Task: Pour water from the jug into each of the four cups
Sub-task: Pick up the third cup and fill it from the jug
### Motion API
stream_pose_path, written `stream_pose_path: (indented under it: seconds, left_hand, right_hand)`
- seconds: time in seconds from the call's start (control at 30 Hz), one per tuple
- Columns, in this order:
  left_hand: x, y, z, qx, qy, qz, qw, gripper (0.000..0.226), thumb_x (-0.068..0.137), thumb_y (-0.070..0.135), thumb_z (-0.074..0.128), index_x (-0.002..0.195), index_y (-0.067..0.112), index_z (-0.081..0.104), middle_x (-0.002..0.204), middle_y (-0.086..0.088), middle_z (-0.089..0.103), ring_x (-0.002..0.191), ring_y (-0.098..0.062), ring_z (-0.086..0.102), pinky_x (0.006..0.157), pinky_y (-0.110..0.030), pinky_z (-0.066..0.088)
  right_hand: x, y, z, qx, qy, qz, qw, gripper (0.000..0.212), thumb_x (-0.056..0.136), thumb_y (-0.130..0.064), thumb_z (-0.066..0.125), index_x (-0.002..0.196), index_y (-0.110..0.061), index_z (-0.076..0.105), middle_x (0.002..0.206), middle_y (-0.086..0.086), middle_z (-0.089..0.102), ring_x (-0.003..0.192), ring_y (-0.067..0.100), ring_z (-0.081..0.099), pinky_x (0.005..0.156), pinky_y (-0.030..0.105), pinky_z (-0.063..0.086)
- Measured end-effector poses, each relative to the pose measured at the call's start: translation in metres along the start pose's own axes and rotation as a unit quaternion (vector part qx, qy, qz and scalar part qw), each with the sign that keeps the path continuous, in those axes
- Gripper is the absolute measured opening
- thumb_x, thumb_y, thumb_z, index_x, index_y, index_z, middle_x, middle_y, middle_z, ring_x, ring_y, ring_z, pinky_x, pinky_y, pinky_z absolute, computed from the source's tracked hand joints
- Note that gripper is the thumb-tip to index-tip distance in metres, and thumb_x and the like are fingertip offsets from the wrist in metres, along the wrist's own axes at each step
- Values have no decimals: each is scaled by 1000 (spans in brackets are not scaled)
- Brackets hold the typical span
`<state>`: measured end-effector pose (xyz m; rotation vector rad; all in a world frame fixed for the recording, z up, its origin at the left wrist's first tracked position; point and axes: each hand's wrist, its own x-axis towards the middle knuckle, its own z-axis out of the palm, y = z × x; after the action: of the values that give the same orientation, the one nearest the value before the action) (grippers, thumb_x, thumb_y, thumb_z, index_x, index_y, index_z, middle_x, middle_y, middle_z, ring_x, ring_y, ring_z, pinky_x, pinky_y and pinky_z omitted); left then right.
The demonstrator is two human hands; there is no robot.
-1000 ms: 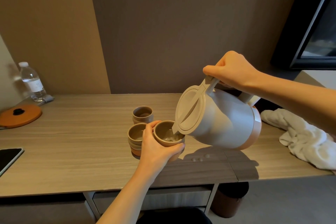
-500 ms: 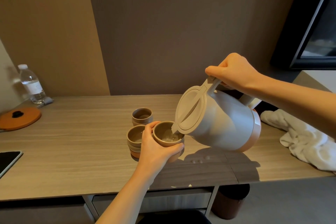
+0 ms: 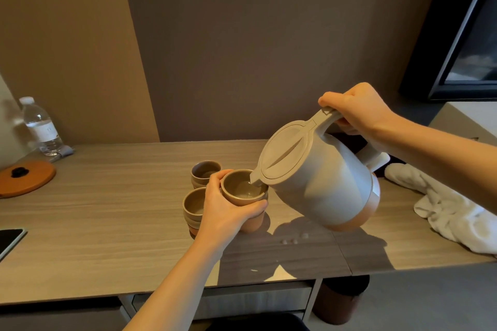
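Jug [image 3: 322, 183]: tilted steeply, spout over the rim of the held cup; lid seated; body in the air above the middle of the tabletop [image 3: 107, 223], toward its rear edge.
Right hand [image 3: 357, 110]: clenched around the jug handle; thumb on top near the lid hinge.
Left hand [image 3: 228, 207]: wrapped around the held cup [image 3: 243, 191], fingers on its near side; whether the cup's base rests on the tabletop cannot be told.
Held cup contents: water visible inside; level looks partway up, exact depth unclear.
Other cups: one [image 3: 205, 172] behind the left hand, one [image 3: 195, 205] touching its left side; a fourth is not visible.
Droplets [image 3: 293, 239]: a few on the tabletop below the jug.
Risk, overfill: continued tilt would probably flood the rim onto the fingers; cause, delayed levelling.
Risk, dribble: water could run down the spout as the jug rights; cause, slow return.
Risk, knock: the crowded neighbouring cups could be bumped as the held cup is set down.
Risk, bystanders: the phone [image 3: 9, 240] at the left edge and the towel [image 3: 443, 204] at the right edge lie well apart from the pour; spill reach judged unlikely.
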<state>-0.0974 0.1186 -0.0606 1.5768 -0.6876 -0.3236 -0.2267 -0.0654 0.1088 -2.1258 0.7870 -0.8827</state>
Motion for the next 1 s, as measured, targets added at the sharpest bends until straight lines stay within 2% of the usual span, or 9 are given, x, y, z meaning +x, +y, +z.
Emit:
stream_pose_path:
  seconds: [0.17, 0.3, 0.4, 0.5, 0.63, 0.73, 0.83, 1.0]
  left_hand:
    - [15, 6, 1, 16, 3, 15, 1000, 88, 54, 26, 95, 125, 34, 43, 118, 12, 55, 112, -11, 52, 84, -26, 48]
    - [26, 7, 1, 9, 3, 21, 1000, 88, 52, 24, 96, 123, 33, 46, 116, 12, 57, 112, -10, 53, 91, -34, 51]
    - [34, 7, -1, 10, 9, 29, 1000, 84, 53, 18, 95, 120, 31, 48, 109, 16, 57, 107, -7, 55, 84, -27, 50]
    - [45, 6, -2, 4, 14, 20, 1000, 83, 54, 17, 95, 120, 31, 48, 110, 11, 60, 105, -7, 57, 78, -24, 49]
    - [61, 8, -3, 23, 21, 29, 999, 82, 57, 16, 94, 124, 26, 47, 108, 13, 58, 100, 0, 55, 74, -19, 46]
    - [77, 10, -3, 46, 18, 32, 998, 82, 58, 18, 94, 125, 24, 47, 108, 16, 56, 98, 3, 53, 73, -18, 46]
    - [95, 9, 0, 69, 15, 32, 997, 82, 58, 21, 94, 124, 25, 46, 107, 16, 55, 99, -3, 54, 77, -22, 47]
    - [135, 2, 11, 146, 9, 8, 989, 85, 57, 39, 92, 124, 30, 41, 118, 7, 52, 113, -17, 49, 89, -36, 50]
  right_hand:
    - [1, 7, -2, 48, 32, 22, 998, 34, 82, -24, 58, 75, 10, 63, 74, 18, 55, 66, 25, 51, 57, 28, 44]
    - [2, 15, -2, 75, 51, 49, 995, 29, 83, -27, 58, 64, -4, 56, 73, 15, 55, 66, 21, 52, 61, 28, 45]
    - [3, 19, -2, 107, 62, 80, 989, 27, 83, -28, 58, 67, -6, 56, 68, 9, 53, 64, 16, 51, 61, 26, 43]
    - [5, 26, -1, 144, 69, 102, 982, 25, 78, -27, 59, 64, -7, 55, 54, 5, 46, 51, 13, 42, 53, 26, 37]
    - [8, 39, 2, 175, 95, 132, 971, 24, 80, -29, 59, 70, -7, 58, 64, 6, 51, 60, 12, 46, 59, 26, 39]
    - [14, 48, 3, 191, 105, 148, 965, 24, 81, -30, 59, 73, -8, 59, 65, 4, 52, 59, 11, 46, 60, 25, 39]
    - [19, 57, 5, 192, 104, 149, 964, 25, 81, -31, 59, 76, -6, 61, 68, 5, 54, 61, 11, 47, 61, 26, 40]
    - [26, 72, 9, 191, 98, 152, 965, 26, 81, -31, 59, 68, -9, 61, 67, 6, 55, 63, 13, 49, 64, 27, 42]
